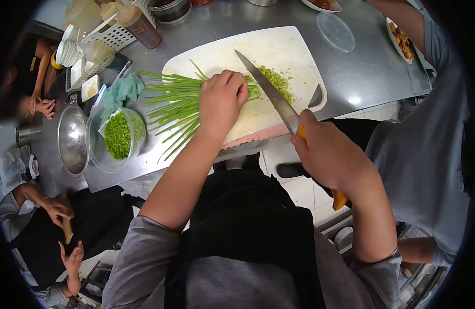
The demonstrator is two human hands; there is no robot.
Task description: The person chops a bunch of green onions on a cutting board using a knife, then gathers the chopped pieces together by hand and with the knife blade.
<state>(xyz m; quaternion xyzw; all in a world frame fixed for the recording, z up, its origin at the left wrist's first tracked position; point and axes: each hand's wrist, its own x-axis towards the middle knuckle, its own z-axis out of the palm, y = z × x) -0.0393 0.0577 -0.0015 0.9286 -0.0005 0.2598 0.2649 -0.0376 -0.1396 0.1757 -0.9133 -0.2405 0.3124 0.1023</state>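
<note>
Far left: one person's hands (43, 107) resting close together above; below, another person's hands (67, 221) handling a small brown piece. Next, a metal bowl (67, 139) standing on the worktop (351, 77), beside a clear tub (106, 164) that is holding finely chopped green onion (117, 136). Behind the tub, a green cloth (123, 90) lying crumpled; farther back, a white basket (111, 37) and a sauce bottle (138, 26) standing side by side.

Centre: a bunch of green onions (170, 92) lying across the left part of a white cutting board (278, 41), leafy ends spreading past its edge. Left hand (223, 100): fingers curling closed over the bunch, pressing it to the board. A knife (273, 98) slanting just right of that hand, blade over the board, point aiming away; chopped bits (276, 82) lying beyond the blade. Right hand (330, 149): fingers wrapping closed around the knife's yellow handle.

Right: a clear lid (335, 32) lying flat; a plate of browned food (401, 41) sitting near a person in grey (423, 149).
</note>
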